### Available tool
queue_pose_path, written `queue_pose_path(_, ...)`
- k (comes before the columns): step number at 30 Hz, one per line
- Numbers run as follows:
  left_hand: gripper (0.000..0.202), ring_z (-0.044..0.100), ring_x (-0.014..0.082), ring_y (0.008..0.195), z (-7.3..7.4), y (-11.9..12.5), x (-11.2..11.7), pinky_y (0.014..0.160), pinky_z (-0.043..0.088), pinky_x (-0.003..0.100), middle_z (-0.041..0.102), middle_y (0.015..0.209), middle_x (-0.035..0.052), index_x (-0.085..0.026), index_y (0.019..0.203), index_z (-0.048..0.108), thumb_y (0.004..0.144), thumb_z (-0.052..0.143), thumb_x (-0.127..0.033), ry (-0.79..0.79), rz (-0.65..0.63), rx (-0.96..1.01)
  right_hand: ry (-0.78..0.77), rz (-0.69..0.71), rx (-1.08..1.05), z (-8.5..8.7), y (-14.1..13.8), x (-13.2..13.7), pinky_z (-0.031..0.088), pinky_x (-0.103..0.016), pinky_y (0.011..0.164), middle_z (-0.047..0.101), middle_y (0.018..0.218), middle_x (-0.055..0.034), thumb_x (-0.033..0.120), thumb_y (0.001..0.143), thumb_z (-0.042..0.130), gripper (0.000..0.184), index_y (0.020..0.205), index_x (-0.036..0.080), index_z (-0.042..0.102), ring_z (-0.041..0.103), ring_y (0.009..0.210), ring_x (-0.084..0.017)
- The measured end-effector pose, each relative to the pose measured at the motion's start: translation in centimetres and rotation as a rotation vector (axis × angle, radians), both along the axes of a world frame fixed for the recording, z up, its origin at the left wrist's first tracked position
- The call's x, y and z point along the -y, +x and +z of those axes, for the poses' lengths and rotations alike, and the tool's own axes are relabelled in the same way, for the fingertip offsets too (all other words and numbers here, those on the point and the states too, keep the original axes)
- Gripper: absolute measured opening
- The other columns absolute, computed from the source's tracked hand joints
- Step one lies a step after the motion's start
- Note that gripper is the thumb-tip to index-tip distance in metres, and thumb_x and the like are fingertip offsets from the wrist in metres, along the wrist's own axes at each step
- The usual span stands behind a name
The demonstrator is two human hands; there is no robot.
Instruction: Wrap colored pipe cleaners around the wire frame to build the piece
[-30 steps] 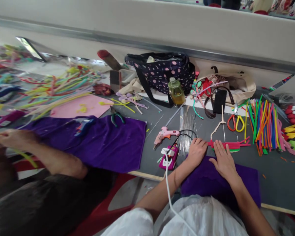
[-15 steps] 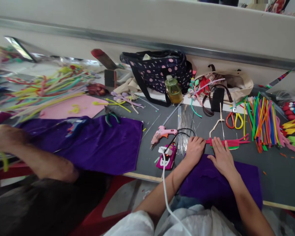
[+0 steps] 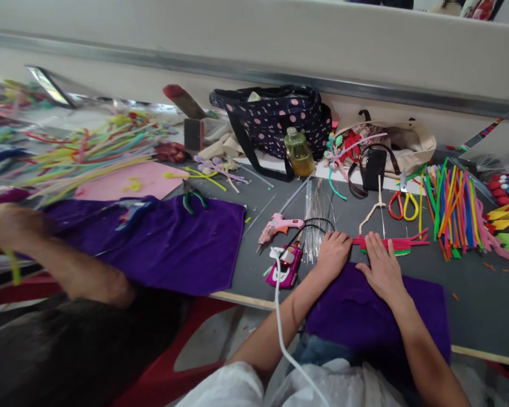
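Note:
My left hand (image 3: 333, 254) rests on the far left corner of a purple cloth (image 3: 365, 316), its fingers curled under. My right hand (image 3: 382, 269) lies flat and spread on the same cloth, fingertips touching a bundle of red and pink pipe cleaners (image 3: 392, 243). A bunch of thin wires (image 3: 318, 220) lies just left of my left hand. A pink glue gun (image 3: 277, 226) and a pink power strip (image 3: 285, 266) with a white cable sit further left.
Another person's arm (image 3: 68, 271) reaches over a second purple cloth (image 3: 169, 243) at left. A dotted bag (image 3: 275, 121), a bottle (image 3: 299, 154), a beige bag (image 3: 401, 144), scissors (image 3: 401, 204) and coloured pipe cleaners (image 3: 449, 206) line the back and right.
Both my hands stay on the purple cloth, barely shifted. The view has swung slightly. The other person's hand at left has moved a little.

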State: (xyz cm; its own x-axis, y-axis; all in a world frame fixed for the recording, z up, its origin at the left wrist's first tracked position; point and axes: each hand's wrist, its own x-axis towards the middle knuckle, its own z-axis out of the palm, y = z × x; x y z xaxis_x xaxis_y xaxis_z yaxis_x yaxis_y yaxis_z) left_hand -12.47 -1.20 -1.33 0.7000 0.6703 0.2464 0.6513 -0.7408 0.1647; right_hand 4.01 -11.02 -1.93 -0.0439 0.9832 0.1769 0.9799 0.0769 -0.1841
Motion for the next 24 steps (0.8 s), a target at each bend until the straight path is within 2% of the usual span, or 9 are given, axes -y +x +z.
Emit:
queue_pose_path(3, 0.022, 0.058, 0.0235, 0.100, 0.3, -0.6, 0.5, 0.091, 0.044, 0.041, 0.065, 0.107, 0.0100, -0.019, 0.106, 0.064, 0.091, 0.048, -0.019, 0.004, 0.000, 0.083, 0.101, -0.150, -0.006, 0.6, 2.6, 1.5, 0.012, -0.054, 0.116, 0.023, 0.155, -0.0145, 0.050, 0.097, 0.028, 0.070, 0.152, 0.013, 0.006, 0.016, 0.145, -0.027)
queue_pose_path(5, 0.028, 0.056, 0.0242, 0.112, 0.4, -0.6, 1.5, 0.102, 0.040, 0.043, 0.063, 0.118, 0.0107, -0.018, 0.116, 0.060, 0.092, 0.047, -0.021, 0.004, -0.003, 0.134, 0.111, -0.207, 0.022, 0.5, 4.4, 2.6, 0.012, -0.055, 0.115, 0.024, 0.155, -0.0155, 0.049, 0.097, 0.027, 0.069, 0.153, 0.014, 0.006, 0.018, 0.145, -0.027)
queue_pose_path(8, 0.038, 0.049, 0.0238, 0.126, 0.4, 0.4, 3.2, 0.110, 0.033, 0.042, 0.056, 0.133, 0.0124, -0.015, 0.128, 0.052, 0.094, 0.046, -0.030, -0.018, -0.106, 0.126, 0.070, -0.152, 0.077, -0.1, 5.9, 3.6, 0.012, -0.054, 0.115, 0.027, 0.154, -0.0156, 0.049, 0.097, 0.029, 0.069, 0.152, 0.013, 0.009, 0.020, 0.144, -0.027)
queue_pose_path(11, 0.057, 0.033, 0.0263, 0.139, 0.1, 2.0, 4.2, 0.114, 0.024, 0.046, 0.042, 0.147, 0.0153, -0.012, 0.139, 0.041, 0.093, 0.045, -0.045, -0.003, -0.221, 0.055, 0.047, -0.088, 0.113, -0.9, 6.0, 3.7, 0.011, -0.053, 0.115, 0.028, 0.154, -0.0156, 0.051, 0.097, 0.029, 0.069, 0.152, 0.012, 0.012, 0.019, 0.145, -0.026)
queue_pose_path(13, 0.064, 0.027, 0.0268, 0.142, -0.3, 2.9, 4.3, 0.116, 0.021, 0.047, 0.037, 0.150, 0.0157, -0.011, 0.142, 0.037, 0.093, 0.041, -0.051, 0.001, -0.234, 0.022, 0.046, -0.069, 0.122, -1.2, 5.9, 3.4, 0.011, -0.053, 0.115, 0.028, 0.153, -0.0163, 0.052, 0.096, 0.029, 0.070, 0.151, 0.010, 0.014, 0.018, 0.145, -0.027)
queue_pose_path(18, 0.069, 0.026, 0.0269, 0.143, -1.3, 3.2, 3.8, 0.116, 0.019, 0.047, 0.035, 0.150, 0.0170, -0.009, 0.143, 0.037, 0.093, 0.035, -0.056, 0.001, -0.215, 0.000, 0.021, -0.061, 0.121, -1.5, 6.0, 3.0, 0.011, -0.053, 0.115, 0.030, 0.152, -0.0172, 0.053, 0.096, 0.030, 0.071, 0.150, 0.009, 0.020, 0.021, 0.144, -0.028)
queue_pose_path(24, 0.067, 0.028, 0.0274, 0.142, -1.2, 2.9, 3.6, 0.115, 0.020, 0.048, 0.038, 0.149, 0.0169, -0.010, 0.142, 0.039, 0.093, 0.033, -0.056, -0.003, -0.234, 0.012, 0.003, -0.075, 0.124, -1.4, 5.7, 2.7, 0.009, -0.054, 0.115, 0.033, 0.150, -0.0204, 0.054, 0.095, 0.031, 0.072, 0.147, 0.005, 0.027, 0.026, 0.142, -0.030)
